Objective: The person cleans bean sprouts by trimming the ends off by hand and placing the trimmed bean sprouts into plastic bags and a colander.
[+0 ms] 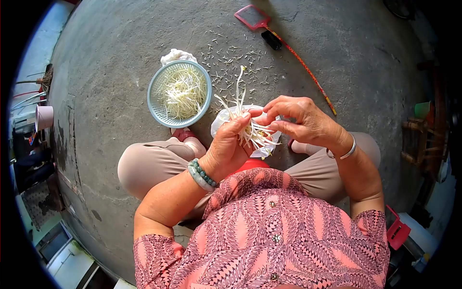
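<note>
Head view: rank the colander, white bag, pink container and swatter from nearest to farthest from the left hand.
1. White bag, just beneath the left hand
2. Colander, ahead and left
3. Swatter, ahead and right
4. Pink container, far left

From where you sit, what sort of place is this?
Probably a home's yard or porch: bare concrete floor, a fly swatter lying on it, and a basket of bean sprouts.

- A pink fly swatter (253, 17) lay near the top centre.
- A black object (272, 40) lay beside its handle.
- A pale pink container (44, 118) showed at left.
- A green container (422, 110) showed at right.
</note>
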Motion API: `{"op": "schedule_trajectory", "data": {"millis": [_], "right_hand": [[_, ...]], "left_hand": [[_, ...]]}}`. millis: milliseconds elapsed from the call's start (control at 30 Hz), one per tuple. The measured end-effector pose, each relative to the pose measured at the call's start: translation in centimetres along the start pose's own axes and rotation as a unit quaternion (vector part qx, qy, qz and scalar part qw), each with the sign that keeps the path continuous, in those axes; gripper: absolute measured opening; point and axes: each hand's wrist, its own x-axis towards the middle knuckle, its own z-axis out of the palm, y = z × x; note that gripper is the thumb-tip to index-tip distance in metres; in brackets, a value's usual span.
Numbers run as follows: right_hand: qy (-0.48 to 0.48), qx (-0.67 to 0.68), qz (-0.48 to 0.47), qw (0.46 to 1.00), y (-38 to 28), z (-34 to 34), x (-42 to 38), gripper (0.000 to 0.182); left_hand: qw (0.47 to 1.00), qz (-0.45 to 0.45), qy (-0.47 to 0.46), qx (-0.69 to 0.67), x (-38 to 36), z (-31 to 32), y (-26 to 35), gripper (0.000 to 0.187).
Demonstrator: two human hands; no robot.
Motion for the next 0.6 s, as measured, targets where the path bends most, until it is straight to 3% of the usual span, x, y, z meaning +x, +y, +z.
{"op": "schedule_trajectory", "data": {"millis": [267,600], "right_hand": [[0.017,-0.010,-0.057,0.998,1.0,2.0,1.3,0.007],[0.105,-0.036,-0.052,0.992,0.6,1.7,2.1,0.007]], "left_hand": [[1.000,-0.005,0.018,0.011,0.1,-0.3,0.3,0.030],[0.999,-0.022,0.024,0.020,-0.2,0.1,0.1,0.030]]}}
